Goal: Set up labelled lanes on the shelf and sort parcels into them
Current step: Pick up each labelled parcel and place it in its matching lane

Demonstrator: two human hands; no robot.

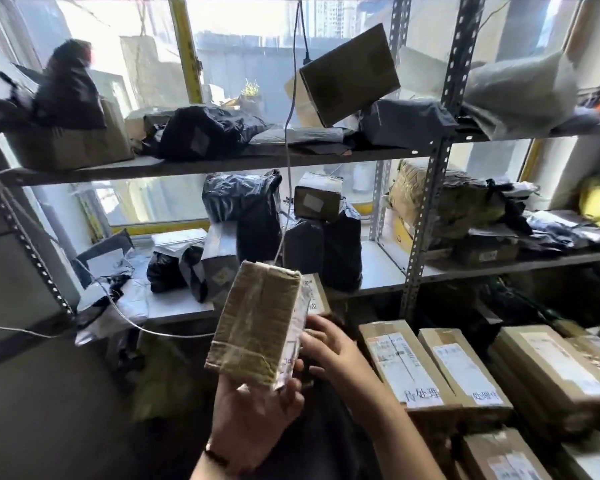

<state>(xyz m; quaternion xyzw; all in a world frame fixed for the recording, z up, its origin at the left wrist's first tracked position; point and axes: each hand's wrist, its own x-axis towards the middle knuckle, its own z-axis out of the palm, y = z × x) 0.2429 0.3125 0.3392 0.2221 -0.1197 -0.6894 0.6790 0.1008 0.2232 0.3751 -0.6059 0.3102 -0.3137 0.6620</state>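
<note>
Head cam: left hand (pixel 257 422) is gripping a taped cardboard parcel (pixel 257 323) from below, near the shelf (pixel 465 269), w/ right hand (pixel 329 351) hovering loose-fingered at its right edge.

Bright daylight pours through large windows (pixel 243 36) with yellow frames (pixel 185 46), buildings outside, a white cable (pixel 294 81) hanging before the glass
</note>
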